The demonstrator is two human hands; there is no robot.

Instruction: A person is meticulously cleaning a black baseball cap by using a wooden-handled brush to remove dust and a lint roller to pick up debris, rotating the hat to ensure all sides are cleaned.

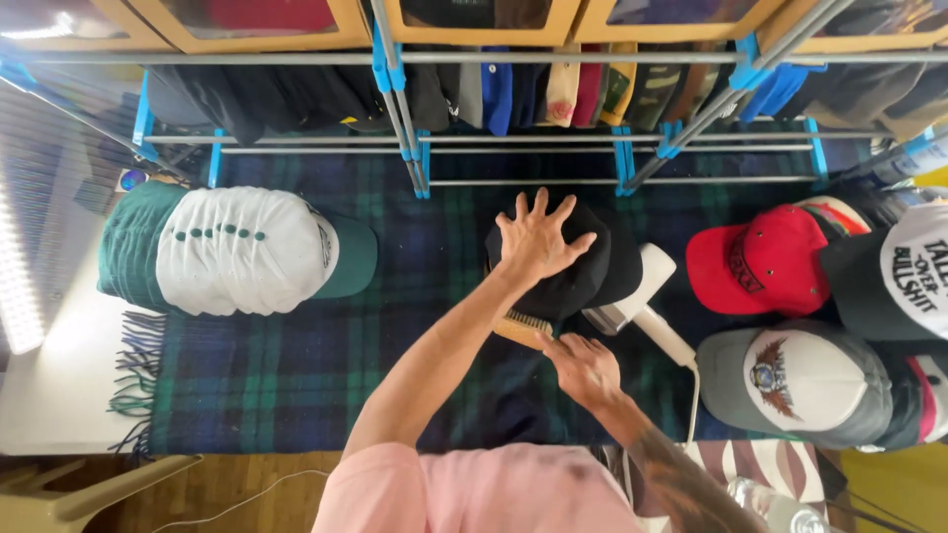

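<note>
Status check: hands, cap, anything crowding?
Left hand spread flat on black cap. Right hand at wooden brush. White handheld device against cap's right side.

The person's left hand (pixel 536 237) lies flat, fingers spread, on top of a black cap (pixel 573 271) in the middle of a dark plaid blanket (pixel 296 365), while the right hand (pixel 585 367) grips a wooden brush (pixel 520 328) set against the cap's near edge. A white handheld device (pixel 640 296) with a cord lies just beside the cap on its right. Toward the blanket's left edge sits a green and white cap (pixel 237 252), at its right edge a red cap (pixel 760 262) and a grey and white cap (pixel 790 380), and along the far edge stands a metal rack with blue joints (pixel 405 99) hung with more caps.
</note>
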